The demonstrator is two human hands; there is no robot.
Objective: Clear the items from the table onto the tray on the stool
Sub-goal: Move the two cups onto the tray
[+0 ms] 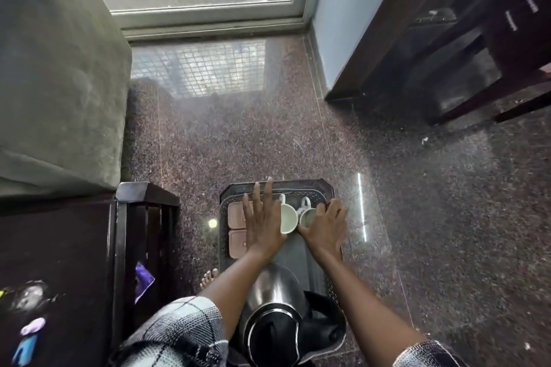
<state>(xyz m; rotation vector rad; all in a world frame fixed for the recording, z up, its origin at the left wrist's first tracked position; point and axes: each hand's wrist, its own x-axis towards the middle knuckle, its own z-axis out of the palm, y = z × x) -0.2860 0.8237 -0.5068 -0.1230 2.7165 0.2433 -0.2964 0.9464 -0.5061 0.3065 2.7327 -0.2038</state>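
Observation:
A dark tray [224,217] sits on a stool below me. On it stand two white mugs [288,219] [307,216] side by side, two brown lidded boxes [236,213] [237,244] along the left edge, and a steel kettle [272,307] with a black lid at the near end. My left hand [262,226] hovers flat with straight fingers over the boxes, its edge beside the left mug. My right hand [326,226] curls round the right mug, thumb against its near side.
A dark wooden table [59,262] stands at the left with small packets [32,328] on it. A grey-green upholstered seat [53,74] is beyond it. A dark desk and chair legs [492,68] are at the right. Speckled stone floor [268,134] surrounds the stool.

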